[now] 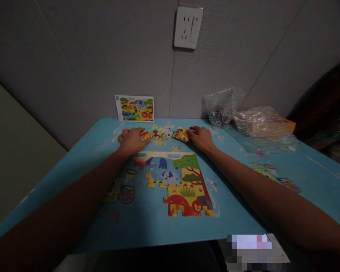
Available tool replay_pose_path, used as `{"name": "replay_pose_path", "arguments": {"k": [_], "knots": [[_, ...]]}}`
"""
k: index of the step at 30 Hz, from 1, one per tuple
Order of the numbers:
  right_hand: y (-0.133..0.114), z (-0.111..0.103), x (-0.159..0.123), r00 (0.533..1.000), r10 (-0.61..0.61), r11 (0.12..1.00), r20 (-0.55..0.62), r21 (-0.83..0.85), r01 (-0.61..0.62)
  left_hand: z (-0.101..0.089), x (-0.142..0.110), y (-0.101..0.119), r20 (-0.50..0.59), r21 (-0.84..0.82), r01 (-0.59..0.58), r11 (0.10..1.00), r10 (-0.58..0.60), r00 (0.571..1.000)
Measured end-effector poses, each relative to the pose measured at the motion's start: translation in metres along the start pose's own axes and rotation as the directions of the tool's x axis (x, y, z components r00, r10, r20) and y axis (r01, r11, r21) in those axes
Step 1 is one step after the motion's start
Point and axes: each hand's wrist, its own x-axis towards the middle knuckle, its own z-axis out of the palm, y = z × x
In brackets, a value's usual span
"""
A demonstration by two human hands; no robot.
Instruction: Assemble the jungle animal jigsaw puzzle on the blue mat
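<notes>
A partly joined jigsaw puzzle (188, 177) lies on the table, showing blue elephants, a green tree and orange lions. Beyond its top edge, my left hand (132, 140) has its fingers and thumb closed around a yellow and orange puzzle piece (147, 136). Across from it, my right hand (201, 138) grips a small cluster of yellow and dark puzzle pieces (181, 135) by the right side. How many pieces are in either hand is hard to make out. Between both hands are more small shapes, hard to tell from the table's printed pattern.
A picture card (136, 108) of the animal scene leans against the wall at the back. Clear plastic bags (257, 124) lie at the back right of the blue table (82, 158). A wall socket (188, 28) is above. A blurred-out object (252, 249) is below the front edge.
</notes>
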Motion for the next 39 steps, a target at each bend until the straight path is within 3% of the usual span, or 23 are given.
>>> {"name": "replay_pose_path", "arguments": {"k": [3, 6, 8, 11, 13, 15, 18, 29, 32, 34, 36, 39], "knots": [[-0.012, -0.011, -0.006, 0.978, 0.093, 0.994, -0.187, 0.066, -0.082, -0.003, 0.000, 0.003, -0.007, -0.051, 0.023, 0.998, -0.023, 1.000], [-0.028, -0.027, -0.017, 0.962, -0.052, 0.985, -0.269, 0.146, 0.094, -0.010, -0.005, 0.017, -0.040, -0.052, -0.067, 0.996, 0.065, 0.997], [-0.040, -0.033, -0.027, 0.976, -0.100, 0.946, -0.192, 0.287, 0.153, -0.017, -0.012, 0.030, -0.117, -0.037, -0.243, 0.969, 0.238, 0.964], [-0.055, -0.031, -0.039, 0.977, -0.213, 0.799, 0.016, 0.579, 0.165, -0.023, -0.022, 0.045, -0.137, -0.047, -0.521, 0.852, 0.512, 0.848], [-0.061, -0.027, -0.042, 0.953, -0.281, 0.695, 0.114, 0.709, 0.120, -0.024, -0.026, 0.050, -0.105, -0.054, -0.623, 0.780, 0.616, 0.781], [-0.063, -0.025, -0.043, 0.941, -0.291, 0.647, 0.172, 0.760, 0.061, -0.023, -0.027, 0.050, -0.099, -0.054, -0.661, 0.748, 0.655, 0.749], [-0.062, -0.025, -0.042, 0.942, -0.259, 0.627, 0.213, 0.779, -0.004, -0.021, -0.026, 0.047, -0.132, -0.044, -0.674, 0.737, 0.665, 0.735], [-0.060, -0.033, -0.043, 0.911, -0.272, 0.579, 0.311, 0.809, -0.103, -0.021, -0.027, 0.047, -0.142, -0.093, -0.768, 0.634, 0.755, 0.640], [-0.058, -0.038, -0.043, 0.854, -0.299, 0.637, 0.425, 0.756, -0.153, -0.023, -0.029, 0.048, -0.110, -0.198, -0.794, 0.575, 0.792, 0.601], [-0.058, -0.041, -0.043, 0.799, -0.322, 0.682, 0.508, 0.710, -0.177, -0.025, -0.031, 0.049, -0.069, -0.307, -0.773, 0.555, 0.797, 0.600], [-0.060, -0.044, -0.045, 0.720, -0.359, 0.704, 0.594, 0.679, -0.209, -0.028, -0.032, 0.049, -0.023, -0.434, -0.707, 0.559, 0.777, 0.629], [-0.068, -0.047, -0.054, 0.553, -0.430, 0.696, 0.713, 0.653, -0.300, -0.028, -0.033, 0.049, -0.001, -0.525, -0.631, 0.572, 0.740, 0.672]]}}
